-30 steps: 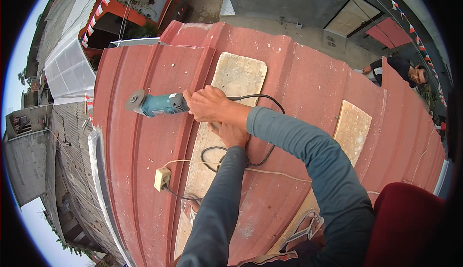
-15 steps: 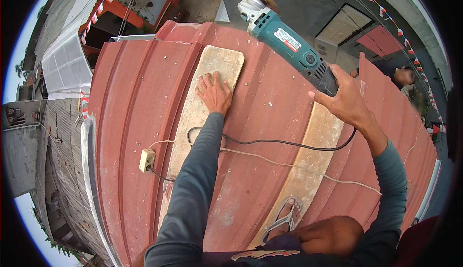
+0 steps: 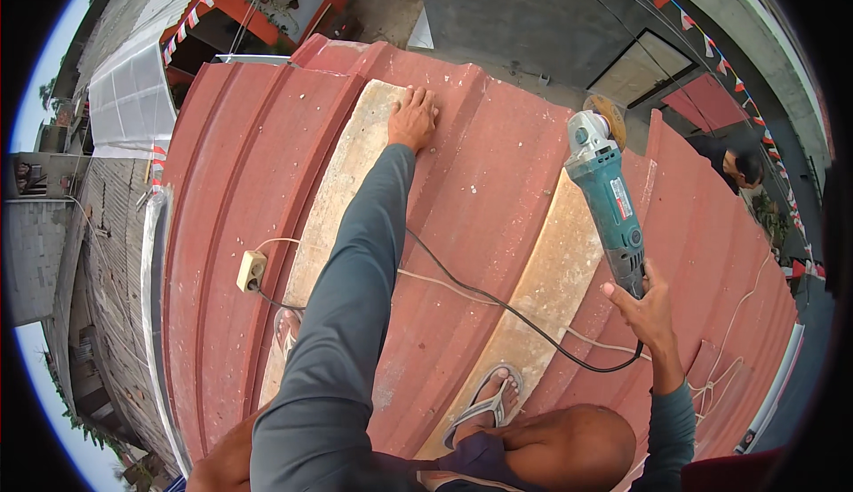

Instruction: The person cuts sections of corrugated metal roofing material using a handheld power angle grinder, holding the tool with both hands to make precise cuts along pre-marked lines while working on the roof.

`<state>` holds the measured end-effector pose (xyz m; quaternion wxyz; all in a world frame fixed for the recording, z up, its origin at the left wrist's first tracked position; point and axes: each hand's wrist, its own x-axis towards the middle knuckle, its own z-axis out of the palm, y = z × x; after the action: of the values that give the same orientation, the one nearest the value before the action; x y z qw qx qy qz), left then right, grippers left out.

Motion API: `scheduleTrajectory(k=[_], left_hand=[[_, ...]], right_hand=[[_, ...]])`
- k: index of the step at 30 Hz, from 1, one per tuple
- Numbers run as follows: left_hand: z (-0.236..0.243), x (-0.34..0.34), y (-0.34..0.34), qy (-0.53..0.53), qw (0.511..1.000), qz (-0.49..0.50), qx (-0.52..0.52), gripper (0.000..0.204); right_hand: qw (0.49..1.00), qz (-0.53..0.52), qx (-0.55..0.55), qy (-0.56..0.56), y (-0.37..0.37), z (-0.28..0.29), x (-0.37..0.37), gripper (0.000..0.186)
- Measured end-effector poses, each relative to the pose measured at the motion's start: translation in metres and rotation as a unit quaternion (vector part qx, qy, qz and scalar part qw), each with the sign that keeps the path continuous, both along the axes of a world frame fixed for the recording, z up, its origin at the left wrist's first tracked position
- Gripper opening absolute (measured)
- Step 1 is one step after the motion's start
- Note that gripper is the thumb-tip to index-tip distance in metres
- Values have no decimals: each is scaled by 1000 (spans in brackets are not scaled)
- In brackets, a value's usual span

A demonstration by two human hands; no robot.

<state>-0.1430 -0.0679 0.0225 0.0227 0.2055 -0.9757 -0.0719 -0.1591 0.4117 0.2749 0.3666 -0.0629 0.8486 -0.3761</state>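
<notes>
My right hand [image 3: 653,310] is wrapped round the rear grip of a green angle grinder [image 3: 613,203], held over the right side of the red metal roof [image 3: 480,190]. The grinder's brown disc [image 3: 609,119] is at the far end, near the roof's edge. Under my left arm runs a pale, worn board [image 3: 342,181]. My left hand [image 3: 414,120] rests at that board's far end, its fingers stretched forward and touching the roof beside it. A second board [image 3: 546,288] lies to the right, partly below the grinder. From the grinder's handle a black cord [image 3: 524,319] loops back across the roof.
A white socket block [image 3: 252,272] with a plug in it sits left of my arm. My sandalled feet [image 3: 489,399] stand on the boards. A pale cable [image 3: 453,288] crosses the ribs. Beyond the right roof edge is another person [image 3: 739,163]; bunting [image 3: 689,21] hangs above.
The grinder has swung right and nearer to me, now pointing more straight ahead. My left hand has slid farther along the board to its end. The black cord has shifted.
</notes>
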Motion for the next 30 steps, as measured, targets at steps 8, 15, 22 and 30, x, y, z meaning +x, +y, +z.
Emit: scheduleTrajectory(k=[8, 15, 22, 30], left_hand=[[-19, 13, 4, -25, 999, 22, 31, 45], [-11, 8, 6, 0, 999, 23, 36, 44], [-11, 19, 19, -22, 997, 36, 61, 47], [-26, 41, 38, 89, 953, 288, 23, 57]], right_hand=[[994, -28, -101, 44, -7, -21, 16, 49], [992, -45, -114, -30, -28, -29, 35, 49], [989, -13, -147, 17, -22, -30, 34, 53], [981, 91, -143, 94, -80, -55, -2, 57]])
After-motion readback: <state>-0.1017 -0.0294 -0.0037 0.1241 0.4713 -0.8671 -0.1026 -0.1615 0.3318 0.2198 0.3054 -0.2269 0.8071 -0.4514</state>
